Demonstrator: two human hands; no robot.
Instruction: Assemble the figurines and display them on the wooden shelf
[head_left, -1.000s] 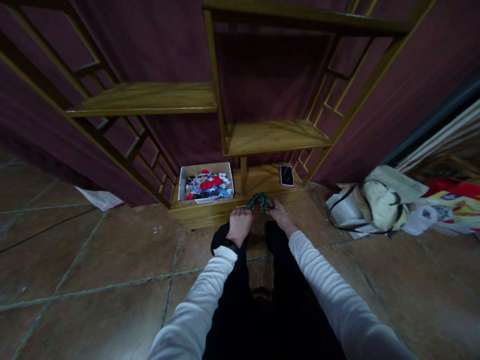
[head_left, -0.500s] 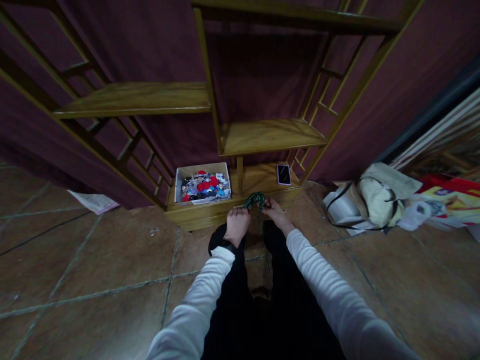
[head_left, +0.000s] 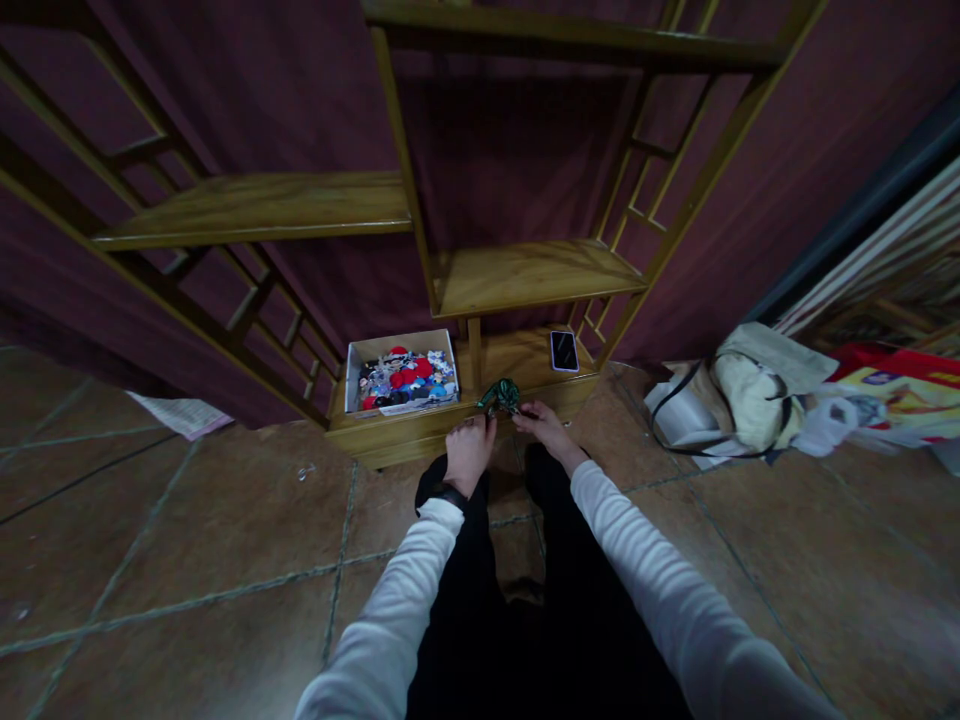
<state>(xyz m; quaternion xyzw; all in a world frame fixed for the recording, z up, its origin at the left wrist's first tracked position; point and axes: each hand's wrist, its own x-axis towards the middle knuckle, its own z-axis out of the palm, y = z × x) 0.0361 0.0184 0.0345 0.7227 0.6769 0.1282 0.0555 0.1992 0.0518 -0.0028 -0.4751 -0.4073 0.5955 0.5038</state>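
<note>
A dark green patterned band (head_left: 501,393), bunched and looped, is between my two hands in front of the low shelf. My left hand (head_left: 469,452) is closed with the knuckles up, its fingertips at the band's left lower end. On the other side my right hand (head_left: 547,430) pinches the band's right end; a small dark piece shows at its fingertips. The exact kind of band is too small to make out. Close by on the low shelf stands an open white box (head_left: 403,405) full of small red, blue, white and black pieces.
A phone (head_left: 564,351) lies on the low shelf of the wooden rack (head_left: 540,278). To the right on the tiled floor are a pale bag (head_left: 750,400) with a black strap and a red and yellow package (head_left: 911,390). Papers (head_left: 182,412) lie at left.
The green band has gone from an arch stretched between my hands to a more bunched, looped shape standing a little higher. Both hands have shifted slightly, and the view has moved a little.
</note>
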